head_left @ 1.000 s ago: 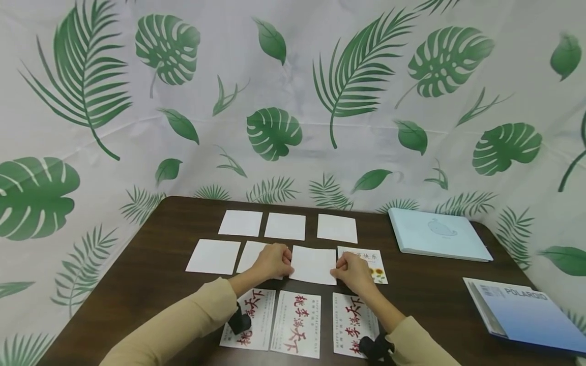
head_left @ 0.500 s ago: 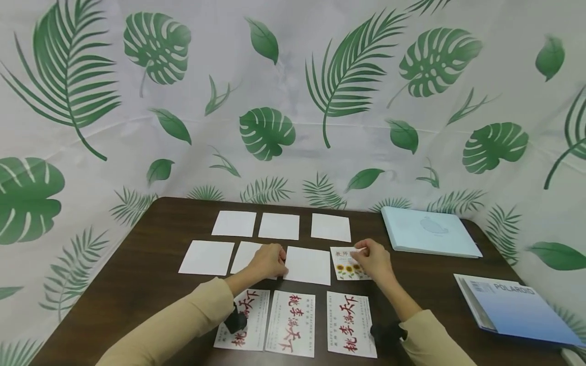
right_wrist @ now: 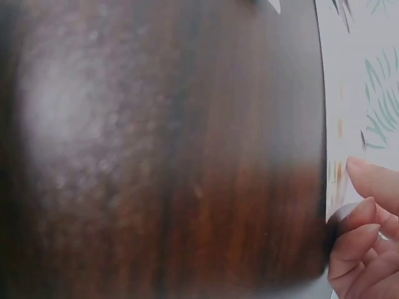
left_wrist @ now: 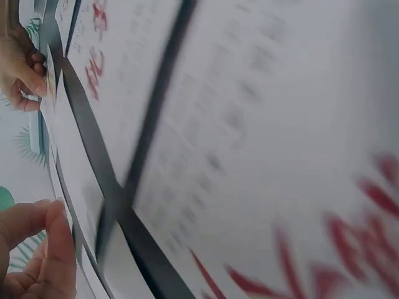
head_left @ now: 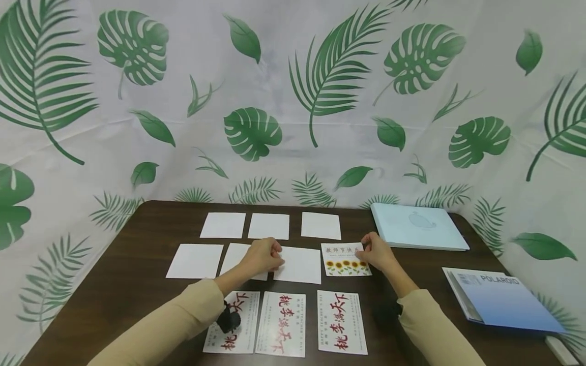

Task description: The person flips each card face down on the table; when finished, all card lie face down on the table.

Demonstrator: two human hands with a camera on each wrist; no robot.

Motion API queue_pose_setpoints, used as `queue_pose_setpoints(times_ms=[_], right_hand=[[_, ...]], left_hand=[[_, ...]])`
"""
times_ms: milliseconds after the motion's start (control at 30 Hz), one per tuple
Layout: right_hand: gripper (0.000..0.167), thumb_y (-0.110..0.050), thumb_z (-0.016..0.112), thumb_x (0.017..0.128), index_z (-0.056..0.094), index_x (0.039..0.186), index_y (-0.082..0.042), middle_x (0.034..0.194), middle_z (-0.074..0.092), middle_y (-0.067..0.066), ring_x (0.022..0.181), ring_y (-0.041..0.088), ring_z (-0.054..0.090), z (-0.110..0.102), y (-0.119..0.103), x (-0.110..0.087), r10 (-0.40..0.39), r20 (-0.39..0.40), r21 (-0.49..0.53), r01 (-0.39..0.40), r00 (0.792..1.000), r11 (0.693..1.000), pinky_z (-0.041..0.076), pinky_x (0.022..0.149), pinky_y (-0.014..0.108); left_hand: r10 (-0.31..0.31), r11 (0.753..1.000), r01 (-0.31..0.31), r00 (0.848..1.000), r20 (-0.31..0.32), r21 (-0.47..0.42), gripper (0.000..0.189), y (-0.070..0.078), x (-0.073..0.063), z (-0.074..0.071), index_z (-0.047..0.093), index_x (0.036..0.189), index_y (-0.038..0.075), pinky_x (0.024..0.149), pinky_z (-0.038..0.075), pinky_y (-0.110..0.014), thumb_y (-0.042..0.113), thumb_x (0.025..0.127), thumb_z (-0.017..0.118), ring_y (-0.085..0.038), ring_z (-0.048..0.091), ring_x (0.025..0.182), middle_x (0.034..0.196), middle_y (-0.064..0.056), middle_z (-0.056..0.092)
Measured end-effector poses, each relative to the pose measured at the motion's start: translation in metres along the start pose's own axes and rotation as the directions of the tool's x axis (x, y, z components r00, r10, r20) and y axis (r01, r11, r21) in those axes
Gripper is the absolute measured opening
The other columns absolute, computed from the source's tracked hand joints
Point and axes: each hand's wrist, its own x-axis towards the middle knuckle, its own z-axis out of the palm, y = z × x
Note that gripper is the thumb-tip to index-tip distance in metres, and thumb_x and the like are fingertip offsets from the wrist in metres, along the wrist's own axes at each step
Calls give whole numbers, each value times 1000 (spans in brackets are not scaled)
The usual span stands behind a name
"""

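In the head view my right hand (head_left: 377,251) pinches the right edge of a card with sunflowers and Chinese writing (head_left: 346,260), which lies on the table. Thumb and fingers meet near that card's edge in the right wrist view, too. My left hand (head_left: 263,256), fingers loosely curled, hovers at the left edge of a blank white card (head_left: 299,265); the left wrist view shows nothing between its thumb and fingertips (left_wrist: 59,215). Left of it, another blank card (head_left: 234,256) is partly covered by that hand. A further blank card (head_left: 194,261) ends the row.
Behind lie three blank cards (head_left: 268,226) in a row. Nearer me are three cards with red calligraphy (head_left: 281,325). A pale blue album (head_left: 418,226) and a blue POLAROID folder (head_left: 503,300) occupy the right of the dark wooden table (head_left: 123,290). A leaf-print curtain hangs behind.
My right hand has left the blank card's right edge for the sunflower card and taken its edge. My left hand has let go of the blank card. The view has turned slightly right.
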Motion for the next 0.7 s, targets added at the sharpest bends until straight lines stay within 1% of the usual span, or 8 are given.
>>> queue_pose_setpoints(times_ms=[67,200,367,467,567,633,700], right_hand=[[31,-5,69,79,46,99,2,74,49,9,65,19,46,-1,0,1,-26,-14,-16,26,1000,1000,36,55,28],[28,-2,69,79,45,93,0,79,50,10,72,22,48,0,3,-1,-59,-77,-19,57,995,998,38,61,29],[25,0,70,79,46,88,-2,76,50,9,69,20,47,1,5,-5,-100,-158,-1,101,982,995,37,60,27],[24,2,70,79,47,87,-3,75,50,8,68,18,46,0,5,-7,-149,-199,11,154,969,988,37,58,25],[25,4,70,79,48,86,-3,75,51,8,68,17,46,-2,4,-8,-193,-230,29,205,954,978,37,58,22],[25,4,70,78,48,85,-2,74,51,8,68,16,46,-4,4,-9,-210,-246,41,227,946,973,37,57,21],[25,5,70,78,48,85,-2,74,52,8,68,16,46,-6,4,-9,-208,-255,52,228,944,972,37,57,21]], left_hand=[[-1,998,2,1000,15,-62,22,6,5,5,60,94,-6,49,52,-20,-1,76,72,-9,59,52,70,-6,61],[-13,985,24,998,61,-171,27,18,16,18,59,102,-9,53,54,-21,0,79,70,-9,61,57,77,-9,62],[-46,959,67,996,83,-275,30,31,33,36,58,109,-9,60,55,-22,1,82,68,-10,63,66,87,-12,64],[-56,953,77,995,81,-294,31,36,43,46,58,110,-8,62,56,-23,2,83,68,-12,62,70,91,-13,64],[-66,948,86,995,75,-308,29,41,52,55,59,109,-7,63,56,-24,3,83,68,-12,62,70,92,-14,64],[-69,944,87,995,67,-318,27,44,57,61,60,107,-7,63,56,-23,3,82,69,-12,62,70,92,-14,65],[-77,945,90,996,55,-316,25,46,61,65,61,104,-6,61,56,-22,3,82,69,-11,61,67,89,-12,65]])
